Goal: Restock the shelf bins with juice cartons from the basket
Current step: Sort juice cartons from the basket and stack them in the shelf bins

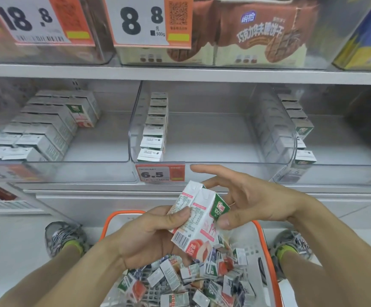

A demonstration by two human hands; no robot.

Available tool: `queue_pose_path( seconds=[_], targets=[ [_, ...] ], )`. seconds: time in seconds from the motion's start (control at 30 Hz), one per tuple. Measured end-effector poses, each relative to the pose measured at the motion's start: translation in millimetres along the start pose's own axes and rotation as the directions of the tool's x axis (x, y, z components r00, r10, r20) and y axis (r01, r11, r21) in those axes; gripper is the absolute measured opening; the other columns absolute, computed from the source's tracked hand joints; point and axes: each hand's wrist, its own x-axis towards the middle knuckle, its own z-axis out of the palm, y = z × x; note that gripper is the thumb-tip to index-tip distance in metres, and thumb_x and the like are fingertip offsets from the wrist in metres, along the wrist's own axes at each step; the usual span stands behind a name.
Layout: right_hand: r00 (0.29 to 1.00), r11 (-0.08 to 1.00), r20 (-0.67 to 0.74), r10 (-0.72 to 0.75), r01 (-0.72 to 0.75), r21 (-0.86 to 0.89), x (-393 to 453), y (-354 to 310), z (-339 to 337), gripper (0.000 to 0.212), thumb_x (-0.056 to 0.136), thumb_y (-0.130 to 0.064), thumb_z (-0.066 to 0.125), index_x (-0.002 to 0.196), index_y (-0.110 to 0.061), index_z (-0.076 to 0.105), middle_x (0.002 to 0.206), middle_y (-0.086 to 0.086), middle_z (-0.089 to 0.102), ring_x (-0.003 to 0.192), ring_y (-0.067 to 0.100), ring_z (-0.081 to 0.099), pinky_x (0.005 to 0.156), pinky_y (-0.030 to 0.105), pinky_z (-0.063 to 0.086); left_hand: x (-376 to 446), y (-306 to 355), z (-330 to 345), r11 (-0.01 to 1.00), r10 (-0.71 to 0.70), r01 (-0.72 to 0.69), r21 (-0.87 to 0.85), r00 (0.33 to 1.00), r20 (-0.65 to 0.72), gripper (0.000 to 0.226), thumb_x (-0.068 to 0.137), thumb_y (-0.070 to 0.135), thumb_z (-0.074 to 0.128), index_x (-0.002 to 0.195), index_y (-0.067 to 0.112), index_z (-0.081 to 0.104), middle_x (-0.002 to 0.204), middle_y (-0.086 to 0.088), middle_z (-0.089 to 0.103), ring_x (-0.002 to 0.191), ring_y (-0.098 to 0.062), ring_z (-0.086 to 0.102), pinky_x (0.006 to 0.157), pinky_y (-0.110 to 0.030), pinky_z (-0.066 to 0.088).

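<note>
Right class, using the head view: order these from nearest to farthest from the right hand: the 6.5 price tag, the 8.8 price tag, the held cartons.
1. Held cartons, touching the right hand, lower centre.
2. 6.5 price tag, just above-left, on the bin front.
3. 8.8 price tag, top shelf.

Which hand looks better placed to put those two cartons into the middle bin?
Probably the left hand: it grips both juice cartons. The right hand only touches them with spread fingers, though it sits nearer the middle bin.
</note>
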Motion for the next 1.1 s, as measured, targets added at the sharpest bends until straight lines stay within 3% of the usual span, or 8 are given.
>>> queue_pose_path(
  seconds=[0.27, 0.47, 0.53, 0.57, 0.67, 0.93, 1.0, 1.1],
  targets=[
    [0.988, 0.992, 0.096, -0.124, 0.123, 0.008, 22.7, -5.7, 13.9, 0.053, 0.083, 0.019, 0.066, 0.131, 0.002, 0.049, 0.127, 0.030, 0.052, 0.114, 0.058, 0.053, 0.089, 0.081, 0.037, -15.2, 11.8, -11.6, 0.999, -0.019, 0.018, 0.035, 0.999, 0.030, 0.058, 0.079, 0.036, 0.081, 0.120, -0.001, 0.065, 0.097, -0.021, 0.065, 0.070, -0.025, 0.068, 0.054, -0.031, 0.057],
    [0.958, 0.952, -0.103, -0.269, 0.280, 0.119, 56.8, -9.3, 33.5, 0.052, 0.078, 0.018, 0.068, 0.121, -0.011, 0.058, 0.121, 0.014, 0.059, 0.112, 0.030, 0.060, 0.093, 0.051, 0.051, -57.7, 46.4, -40.0, 0.979, 0.182, -0.165, 0.120, 0.973, -0.139, 0.066, 0.089, 0.048, 0.064, 0.138, 0.006, 0.054, 0.135, -0.036, 0.050, 0.101, -0.041, 0.055, 0.070, -0.038, 0.057],
    [0.940, 0.931, -0.168, -0.297, 0.324, 0.166, 73.3, -11.2, 44.9, 0.052, 0.078, 0.018, 0.067, 0.119, -0.014, 0.059, 0.120, 0.008, 0.061, 0.111, 0.027, 0.060, 0.092, 0.044, 0.054, -74.6, 54.8, -56.1, 0.907, 0.369, -0.219, 0.359, 0.823, -0.431, 0.046, 0.093, 0.038, 0.063, 0.128, 0.009, 0.062, 0.125, -0.030, 0.061, 0.091, -0.037, 0.063, 0.070, -0.037, 0.057],
    [0.928, 0.921, -0.196, -0.316, 0.349, 0.172, 82.3, -13.5, 52.3, 0.052, 0.078, 0.018, 0.068, 0.118, -0.014, 0.059, 0.120, 0.006, 0.062, 0.111, 0.025, 0.061, 0.091, 0.041, 0.055, -82.4, 57.5, -68.0, 0.817, 0.524, -0.187, 0.545, 0.634, -0.569, 0.031, 0.094, 0.029, 0.064, 0.120, 0.014, 0.066, 0.119, -0.022, 0.066, 0.088, -0.030, 0.067, 0.071, -0.035, 0.056],
    [0.879, 0.900, -0.308, -0.364, 0.417, 0.125, 111.5, -30.1, 79.9, 0.051, 0.080, 0.017, 0.070, 0.120, -0.011, 0.056, 0.113, -0.007, 0.067, 0.105, 0.018, 0.066, 0.086, 0.030, 0.055, -103.2, 65.5, -113.7, 0.404, 0.889, 0.184, 0.896, 0.153, -0.432, 0.024, 0.087, 0.027, 0.067, 0.111, 0.026, 0.065, 0.114, -0.001, 0.060, 0.106, -0.022, 0.059, 0.091, -0.036, 0.049],
    [0.576, 0.840, -0.617, -0.537, 0.299, -0.452, 231.0, -62.7, 109.4, 0.052, 0.071, -0.022, 0.083, 0.117, -0.035, 0.062, 0.120, -0.004, 0.053, 0.113, 0.008, 0.054, 0.095, 0.024, 0.049, -121.0, 60.4, -192.2, -0.016, 0.986, 0.504, 0.864, 0.149, -0.068, 0.056, 0.081, 0.015, 0.064, 0.136, 0.009, 0.055, 0.138, -0.021, 0.046, 0.127, -0.043, 0.042, 0.104, -0.057, 0.037],
    [0.614, 0.777, -0.568, -0.548, 0.123, -0.617, 261.4, -76.2, 100.5, 0.052, 0.074, -0.019, 0.081, 0.121, -0.030, 0.061, 0.116, 0.002, 0.057, 0.099, 0.002, 0.046, 0.084, 0.003, 0.035, -122.4, 58.7, -201.3, 0.017, 0.984, 0.522, 0.853, 0.141, -0.106, 0.060, 0.083, 0.017, 0.073, 0.139, 0.012, 0.052, 0.143, -0.018, 0.044, 0.133, -0.041, 0.039, 0.107, -0.057, 0.035],
    [0.727, 0.701, -0.521, -0.448, -0.076, -0.709, 308.0, -96.7, 90.4, 0.053, 0.077, -0.012, 0.076, 0.126, -0.021, 0.059, 0.127, 0.010, 0.052, 0.106, 0.021, 0.056, 0.078, 0.011, 0.038, -124.9, 56.4, -207.7, 0.072, 0.978, 0.508, 0.858, 0.132, -0.161, 0.065, 0.079, 0.020, 0.080, 0.138, 0.013, 0.053, 0.142, -0.015, 0.046, 0.135, -0.038, 0.037, 0.109, -0.055, 0.033]
  ],
)
